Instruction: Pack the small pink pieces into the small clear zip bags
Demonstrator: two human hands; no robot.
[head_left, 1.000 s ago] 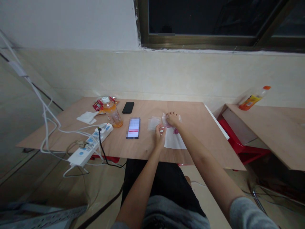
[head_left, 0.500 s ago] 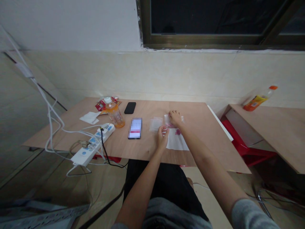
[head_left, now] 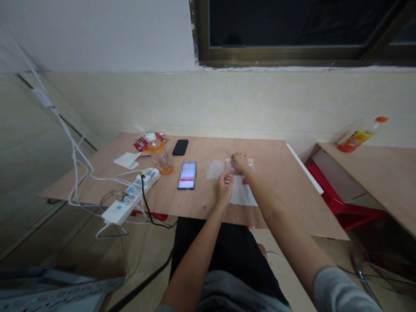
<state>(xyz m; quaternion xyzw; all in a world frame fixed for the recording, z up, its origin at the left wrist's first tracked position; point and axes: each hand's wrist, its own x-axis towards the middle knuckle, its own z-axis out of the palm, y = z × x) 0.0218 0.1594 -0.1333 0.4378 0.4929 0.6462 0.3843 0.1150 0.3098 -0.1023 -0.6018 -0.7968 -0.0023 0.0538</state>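
Left hand [head_left: 225, 189] raised, fingers and thumb drawn together at lower edge of small clear plastic bag [head_left: 250, 163]; actual pinch not resolvable. Right hand [head_left: 240, 161] curled downward over same bag, fingers bunched, grip likewise unclear. Bag held just above white paper sheet [head_left: 242, 195], with small pink items [head_left: 244, 181] near both hands. Second clear bag [head_left: 215, 169] placed just left of left hand. Further left of hands: smartphone with blurred screen [head_left: 187, 175] lying on plywood tabletop [head_left: 260, 151]. Beyond it, black phone [head_left: 180, 147], plastic cup with orange liquid [head_left: 161, 160], white power strip [head_left: 130, 195]. Orange-capped bottle [head_left: 362, 141] well right of right hand, on separate board [head_left: 367, 173]
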